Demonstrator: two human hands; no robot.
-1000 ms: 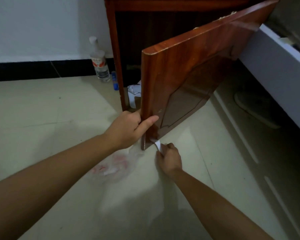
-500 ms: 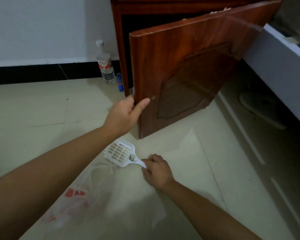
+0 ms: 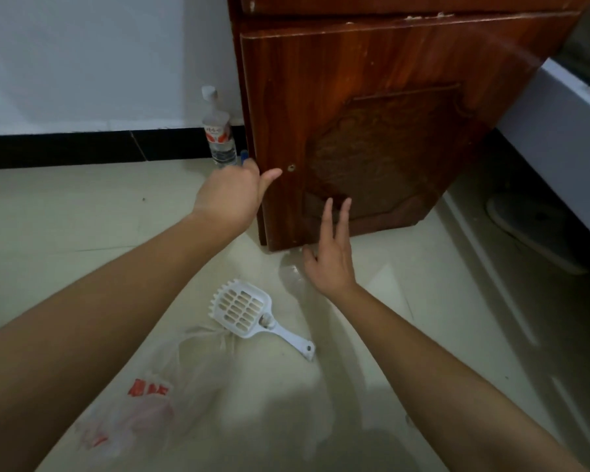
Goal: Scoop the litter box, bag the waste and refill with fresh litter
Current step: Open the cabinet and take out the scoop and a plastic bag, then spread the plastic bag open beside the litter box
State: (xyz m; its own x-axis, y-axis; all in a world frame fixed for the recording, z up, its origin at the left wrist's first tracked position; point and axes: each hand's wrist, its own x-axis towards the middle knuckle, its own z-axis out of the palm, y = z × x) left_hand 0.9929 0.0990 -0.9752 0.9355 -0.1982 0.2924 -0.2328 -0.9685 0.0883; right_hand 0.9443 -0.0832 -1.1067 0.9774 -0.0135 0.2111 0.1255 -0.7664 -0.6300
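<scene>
Two grips meet on the cabinet door point(image 3: 372, 131). Our left grip point(image 3: 229, 195) curls its fingers round the door's free edge with the thumb laid out on the front face, so it has hold of the door. Our right grip point(image 3: 331, 257) is spread flat and holds nothing, and its straight fingers point(image 3: 327, 216) touch the lower part of the door's front, just right of the left grip and lower down. The white litter scoop point(image 3: 242, 310) lies on the floor point(image 3: 65, 216) near the right grip, below it and to its left, and neither grip touches it. Its slotted head is turned toward the left grip and its handle points away from both. A thin clear plastic bag point(image 3: 150, 396) with red print lies crumpled on the floor under our left forearm, well below the left grip, and its rumpled edge reaches the scoop's head. Just beyond the left grip a clear bottle point(image 3: 218, 137) with a white cap stands upright by the wall, beside the cabinet. A small blue thing point(image 3: 244, 156) sits between the bottle and the cabinet, too hidden for us to tell what it is. Well to the right of the right grip a slipper point(image 3: 532, 229) lies on the floor beside a white bed frame point(image 3: 559, 131).
</scene>
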